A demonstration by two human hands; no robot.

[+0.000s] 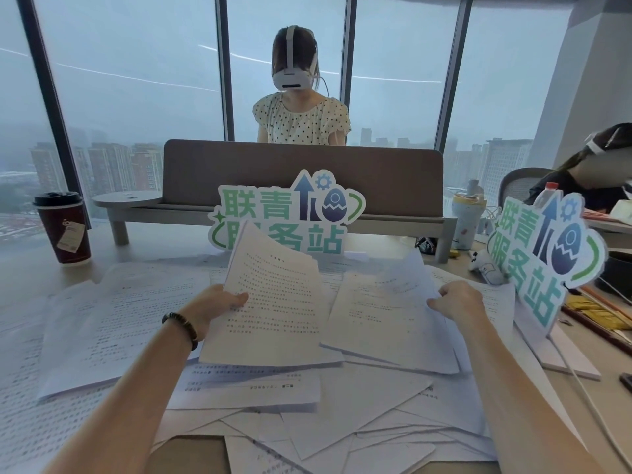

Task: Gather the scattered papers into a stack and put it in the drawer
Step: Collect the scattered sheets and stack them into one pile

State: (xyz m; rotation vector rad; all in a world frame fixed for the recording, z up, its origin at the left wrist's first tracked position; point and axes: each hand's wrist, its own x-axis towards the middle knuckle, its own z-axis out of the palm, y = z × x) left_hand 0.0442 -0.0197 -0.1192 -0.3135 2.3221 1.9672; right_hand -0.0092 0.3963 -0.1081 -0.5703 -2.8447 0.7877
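White printed paper sheets (239,398) lie scattered and overlapping across the near half of the pale table (30,265), reaching from its left edge to close by its right side and spilling toward the near edge. The left hand (213,307), with a dark beaded bracelet (181,328) on its wrist, pinches the left edge of a lifted sheaf of printed pages (273,302), thumb on top, so the sheaf tilts up above the pile near the table's middle. The right hand (456,301) has its fingers curled round the right edge of a second printed sheet (383,316), which is raised slightly and lies just beside the sheaf. Behind the papers a green and blue cut-out sign with Chinese characters (285,213) stands upright near the far edge, and a second matching sign (543,254) stands tilted toward the right edge. A dark red paper coffee cup with a black lid (63,229) sits at the far left corner. A brown padded divider panel (304,176) runs along the far edge, and beyond it stands a person in a polka-dot top (302,121) wearing a white headset. A pale blue bottle (466,217) stands at the far right.
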